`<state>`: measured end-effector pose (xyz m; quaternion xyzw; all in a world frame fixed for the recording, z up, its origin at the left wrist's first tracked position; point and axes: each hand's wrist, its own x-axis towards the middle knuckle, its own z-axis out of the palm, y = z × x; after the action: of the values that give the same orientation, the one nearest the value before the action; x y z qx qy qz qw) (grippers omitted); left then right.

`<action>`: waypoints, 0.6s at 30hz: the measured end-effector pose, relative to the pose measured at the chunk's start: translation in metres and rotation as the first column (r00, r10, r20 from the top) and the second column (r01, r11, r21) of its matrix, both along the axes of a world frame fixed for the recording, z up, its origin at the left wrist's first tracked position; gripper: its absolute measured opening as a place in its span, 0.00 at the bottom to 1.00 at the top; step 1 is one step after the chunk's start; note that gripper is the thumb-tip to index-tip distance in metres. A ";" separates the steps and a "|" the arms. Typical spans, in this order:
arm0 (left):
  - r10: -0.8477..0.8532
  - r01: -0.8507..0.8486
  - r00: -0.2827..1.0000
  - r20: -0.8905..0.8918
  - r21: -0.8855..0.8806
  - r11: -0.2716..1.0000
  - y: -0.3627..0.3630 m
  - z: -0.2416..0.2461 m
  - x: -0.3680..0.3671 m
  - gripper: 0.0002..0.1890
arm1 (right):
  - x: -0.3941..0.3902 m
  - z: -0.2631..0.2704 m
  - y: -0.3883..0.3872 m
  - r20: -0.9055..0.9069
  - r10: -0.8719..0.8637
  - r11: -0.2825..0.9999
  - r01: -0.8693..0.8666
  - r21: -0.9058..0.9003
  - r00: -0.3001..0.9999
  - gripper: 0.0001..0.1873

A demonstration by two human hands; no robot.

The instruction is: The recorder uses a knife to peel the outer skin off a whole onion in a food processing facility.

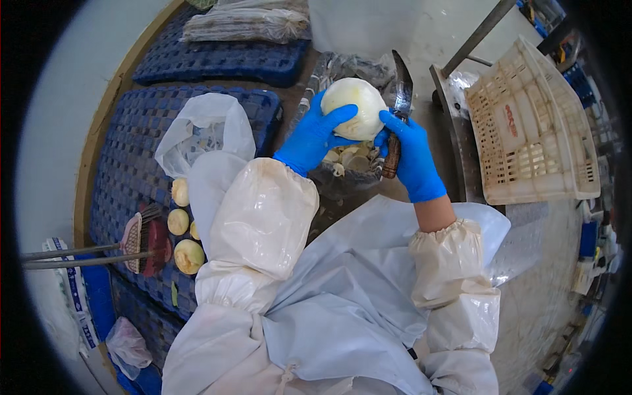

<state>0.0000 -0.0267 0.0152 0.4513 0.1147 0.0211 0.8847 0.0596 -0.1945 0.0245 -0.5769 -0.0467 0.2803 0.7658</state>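
My gloved left hand [316,129] grips a large, round, peeled white vegetable [356,106] from its left side, thumb across its front. A knife with a dark curved blade [404,84] and a brown wooden handle [391,157] is in my gloved right hand [410,143]. The blade points away from me, just right of the vegetable, and my right thumb touches the vegetable's side. Below both hands, a container lined with dark plastic [340,180] holds pale peelings [353,158]. The exact kind of vegetable is not clear.
Blue plastic pallets [133,143] lie to the left, bearing several pale round vegetables [189,256], an open white plastic bag [205,133] and a brush with a pink dustpan [143,242]. A cream perforated crate [528,128] stands on a metal rack [452,118] at right.
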 end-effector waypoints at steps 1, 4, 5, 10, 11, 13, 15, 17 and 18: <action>0.006 -0.006 1.000 0.000 0.002 1.000 0.001 -0.002 -0.001 0.36 | -0.003 0.003 0.003 0.068 -0.027 1.000 0.027 0.003 0.997 0.19; 0.017 -0.022 0.995 0.097 0.050 0.999 0.004 -0.005 0.001 0.38 | -0.003 0.006 0.002 0.140 -0.009 0.998 0.017 -0.055 0.990 0.20; 0.011 -0.022 0.997 0.081 0.141 0.990 0.008 -0.004 0.000 0.36 | -0.002 0.009 0.001 0.142 -0.010 0.998 0.018 -0.056 0.990 0.20; -0.001 -0.114 0.973 0.231 0.484 0.867 0.008 -0.006 0.001 0.34 | 0.010 0.017 0.003 0.252 -0.051 0.996 0.066 -0.055 0.967 0.20; -0.023 -0.103 0.967 0.254 0.472 0.875 0.004 -0.007 0.001 0.34 | 0.011 0.015 0.002 0.251 -0.052 0.996 0.068 -0.055 0.967 0.20; -0.048 -0.090 0.959 0.278 0.463 0.882 0.000 -0.008 0.001 0.34 | 0.012 0.008 0.002 0.121 -0.023 0.997 0.032 -0.076 0.992 0.18; 0.143 -0.147 0.989 0.046 0.106 0.983 -0.004 -0.016 0.001 0.32 | 0.006 0.000 0.009 0.080 -0.062 0.997 0.066 -0.044 0.995 0.17; 0.144 -0.142 0.988 0.054 -0.048 0.989 -0.010 -0.025 0.001 0.31 | 0.003 -0.002 0.013 0.038 -0.099 0.995 0.099 -0.013 0.994 0.17; 0.150 -0.136 0.987 0.055 -0.203 0.970 -0.013 -0.026 -0.001 0.30 | 0.002 -0.003 0.014 0.027 -0.105 0.994 0.105 -0.012 0.994 0.17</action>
<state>-0.0005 -0.0392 -0.0104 0.3505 0.1175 0.0890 0.9249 0.0613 -0.1805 0.0220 -0.5874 -0.0245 0.2325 0.7748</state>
